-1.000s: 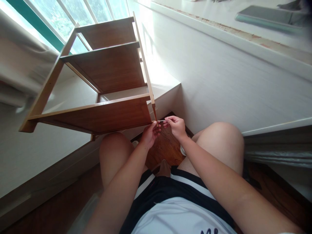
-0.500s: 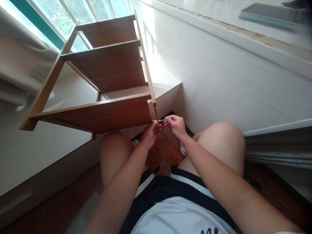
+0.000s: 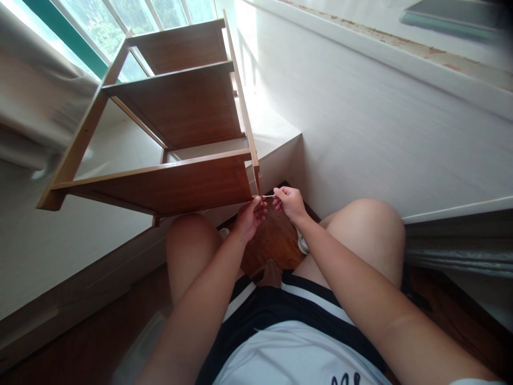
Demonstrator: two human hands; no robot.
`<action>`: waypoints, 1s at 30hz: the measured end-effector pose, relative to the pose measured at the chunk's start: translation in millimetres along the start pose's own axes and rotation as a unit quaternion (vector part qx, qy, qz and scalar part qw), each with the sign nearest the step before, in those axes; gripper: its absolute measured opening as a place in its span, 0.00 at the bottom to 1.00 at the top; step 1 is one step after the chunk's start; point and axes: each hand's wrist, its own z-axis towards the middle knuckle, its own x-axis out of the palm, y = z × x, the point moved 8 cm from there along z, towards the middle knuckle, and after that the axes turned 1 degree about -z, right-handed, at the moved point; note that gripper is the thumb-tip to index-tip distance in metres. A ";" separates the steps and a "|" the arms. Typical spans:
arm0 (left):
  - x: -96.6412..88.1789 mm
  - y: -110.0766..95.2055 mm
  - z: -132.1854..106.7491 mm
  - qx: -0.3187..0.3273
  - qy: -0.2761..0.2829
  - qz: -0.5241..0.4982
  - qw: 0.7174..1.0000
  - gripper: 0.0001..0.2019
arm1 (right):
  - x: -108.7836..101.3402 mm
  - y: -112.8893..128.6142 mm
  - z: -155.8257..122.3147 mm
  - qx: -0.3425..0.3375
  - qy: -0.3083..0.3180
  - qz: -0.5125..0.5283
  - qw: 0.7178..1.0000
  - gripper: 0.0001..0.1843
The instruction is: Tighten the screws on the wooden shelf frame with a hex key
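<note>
A brown wooden shelf rack (image 3: 184, 187) with three boards between side posts is tipped over in front of my knees. My left hand (image 3: 249, 219) is closed at its near right corner, thumb and fingers about the end of the post. From that post end a thin, light metal rod (image 3: 268, 196) points right toward my right hand (image 3: 291, 203). The fingertips of my right hand pinch the rod's outer end. What the rod's inner end meets is hidden by the left fingers and too small to make out.
A white panel wall (image 3: 372, 117) stands close on the right, with a dark flat object (image 3: 452, 18) on the ledge above. Behind the rack are a window (image 3: 136, 16) and a beige curtain (image 3: 44, 80). Wooden floor (image 3: 266, 240) shows between my knees.
The view has shifted slightly. My right hand sits a little farther from the post end, with slightly more distance between the two hands. The left hand keeps its place at the rack corner.
</note>
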 end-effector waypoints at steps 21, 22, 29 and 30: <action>0.1 0.5 0.7 -0.001 0.004 -0.010 1.000 0.14 | -3.0 8.6 -1.1 -0.032 -0.022 0.009 0.999 0.15; 0.0 0.5 0.7 -0.001 0.003 -0.010 1.000 0.14 | -2.9 8.5 -1.2 -0.029 -0.020 0.013 0.999 0.15; 0.4 0.4 0.6 0.001 0.002 -0.012 1.000 0.16 | -2.3 6.0 -2.0 -0.001 -0.005 0.049 0.999 0.17; 0.3 0.4 0.7 0.001 0.002 -0.012 1.000 0.15 | -2.1 5.0 -1.6 0.005 -0.004 0.058 0.998 0.17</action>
